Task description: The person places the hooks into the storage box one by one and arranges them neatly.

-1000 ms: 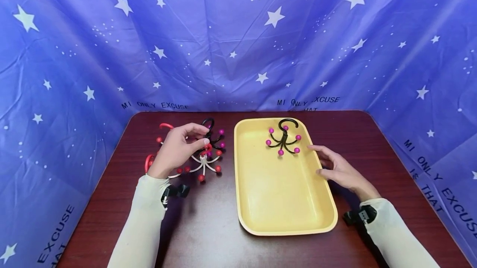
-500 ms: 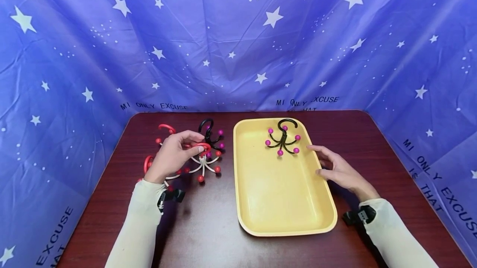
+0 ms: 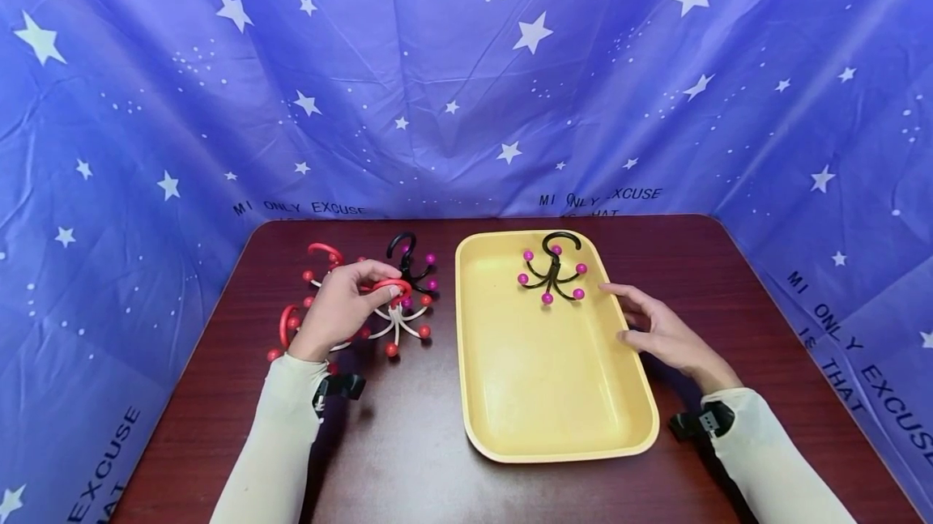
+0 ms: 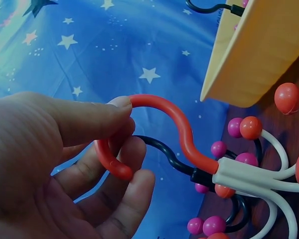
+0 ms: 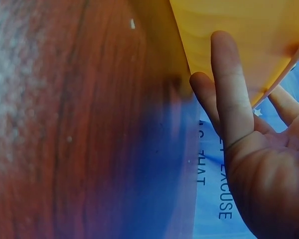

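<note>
My left hand [image 3: 341,305] pinches the red hook of a white multi-arm hanger [image 3: 396,320] with red ball tips. In the left wrist view, thumb and fingers close round the curved red hook [image 4: 184,129]; the white arms spread out to the right. Just behind it on the table is a black hanger [image 3: 406,265] with magenta balls. My right hand [image 3: 670,338] touches the right outer side of the yellow tray [image 3: 554,386], its fingers fairly straight against the wall. A second black hanger [image 3: 554,271] with magenta balls lies inside the tray's far end.
Further red-hooked hangers lie left of and partly behind my left hand, one with its red hook [image 3: 324,249] toward the back and another with its red hook [image 3: 286,325] nearer. A dark wooden table [image 3: 408,459] carries everything. A starry blue curtain [image 3: 452,70] surrounds it.
The left hand has drawn slightly left and down, and the red hook has come to lie flatter between its fingers. My right hand and the tray have stayed put.
</note>
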A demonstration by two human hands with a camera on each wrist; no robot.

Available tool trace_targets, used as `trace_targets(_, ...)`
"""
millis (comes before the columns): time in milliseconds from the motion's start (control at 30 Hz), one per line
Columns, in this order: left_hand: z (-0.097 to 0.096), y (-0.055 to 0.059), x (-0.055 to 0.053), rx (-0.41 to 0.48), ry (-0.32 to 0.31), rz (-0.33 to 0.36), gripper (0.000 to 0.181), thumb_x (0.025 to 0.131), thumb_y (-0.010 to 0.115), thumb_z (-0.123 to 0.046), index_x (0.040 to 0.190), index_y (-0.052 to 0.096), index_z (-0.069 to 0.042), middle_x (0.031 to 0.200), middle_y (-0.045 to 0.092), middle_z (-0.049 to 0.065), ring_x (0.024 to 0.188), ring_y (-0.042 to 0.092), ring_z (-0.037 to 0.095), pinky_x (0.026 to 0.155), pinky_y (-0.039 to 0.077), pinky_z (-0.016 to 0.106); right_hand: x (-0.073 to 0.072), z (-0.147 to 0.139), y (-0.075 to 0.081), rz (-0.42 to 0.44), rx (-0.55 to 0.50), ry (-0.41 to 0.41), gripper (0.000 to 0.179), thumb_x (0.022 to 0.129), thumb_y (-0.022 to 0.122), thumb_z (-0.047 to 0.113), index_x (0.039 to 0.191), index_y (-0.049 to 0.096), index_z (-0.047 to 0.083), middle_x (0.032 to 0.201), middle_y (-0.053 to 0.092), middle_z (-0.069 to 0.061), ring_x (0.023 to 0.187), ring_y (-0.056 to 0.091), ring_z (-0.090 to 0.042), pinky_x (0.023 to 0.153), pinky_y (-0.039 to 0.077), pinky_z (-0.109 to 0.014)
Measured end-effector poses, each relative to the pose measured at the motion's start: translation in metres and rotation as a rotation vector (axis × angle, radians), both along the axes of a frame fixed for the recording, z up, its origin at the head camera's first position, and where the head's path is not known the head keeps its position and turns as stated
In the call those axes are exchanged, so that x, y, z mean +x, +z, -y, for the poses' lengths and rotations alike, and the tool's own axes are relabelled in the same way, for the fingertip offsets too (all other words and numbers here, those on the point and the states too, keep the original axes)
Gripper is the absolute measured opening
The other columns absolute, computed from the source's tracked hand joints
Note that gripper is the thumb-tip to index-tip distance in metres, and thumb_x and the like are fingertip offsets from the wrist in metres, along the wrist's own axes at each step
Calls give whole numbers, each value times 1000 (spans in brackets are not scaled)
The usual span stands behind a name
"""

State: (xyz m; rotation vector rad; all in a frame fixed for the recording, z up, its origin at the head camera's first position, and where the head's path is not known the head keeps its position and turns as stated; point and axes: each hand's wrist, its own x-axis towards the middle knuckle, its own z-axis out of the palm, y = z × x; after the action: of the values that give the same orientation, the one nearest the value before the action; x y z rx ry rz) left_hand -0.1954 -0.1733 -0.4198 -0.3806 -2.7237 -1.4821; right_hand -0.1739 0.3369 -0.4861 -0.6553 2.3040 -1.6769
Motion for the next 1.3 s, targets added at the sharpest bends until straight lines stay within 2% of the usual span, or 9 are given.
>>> trace_targets(333, 0, 3, 2, 4, 8, -6, 20, 96, 80, -17, 116, 79, -11, 101, 81, 4, 87, 71, 18, 71, 54, 25, -1, -1, 1, 7, 0, 6, 71, 94, 62, -10, 158, 32, -8, 143, 58, -23, 118, 70, -16, 81, 65, -36)
trace_targets(567, -1, 5, 2, -8, 12, -23, 20, 96, 80, -17, 116, 80, -13, 102, 81, 3, 89, 72, 17, 71, 54, 25, -1, 0, 1, -27, 51, -16, 77, 93, 65, -7, 161, 29, -6, 146, 48, -38, 121, 67, -9, 83, 63, -31)
trace_targets(700, -4, 11, 3, -4, 7, -58, 20, 95, 80, -16, 115, 80, -12, 101, 82, 3, 88, 73, 16, 71, 54, 24, -1, -1, 2, -20, 52, -19, 77, 94, 65, -7, 162, 28, -5, 145, 47, -41, 120, 67, -9, 83, 63, -32)
trace_targets(900, -7, 22, 5, -11, 1, -73, 20, 95, 81, -17, 116, 80, -15, 100, 82, 1, 87, 74, 14, 73, 53, 23, -1, -1, 4, -8, 46, -14, 77, 95, 64, -6, 162, 27, -4, 143, 50, -37, 120, 67, -10, 83, 63, -32)
trace_targets(1100, -9, 30, 6, -15, -9, -63, 20, 96, 80, -15, 116, 80, -16, 101, 82, 5, 86, 74, 16, 72, 53, 23, 1, -1, 6, 79, -4, -7, 77, 99, 61, -6, 165, 23, 1, 142, 56, -27, 118, 70, -14, 80, 65, -40)
trace_targets(1300, -12, 41, 6, -33, -16, -107, 21, 95, 81, -15, 115, 81, -17, 102, 82, 0, 87, 70, 15, 75, 53, 23, 2, -1, 7, 104, -24, -17, 75, 101, 59, -4, 166, 23, 2, 142, 59, -20, 118, 70, -15, 79, 66, -42)
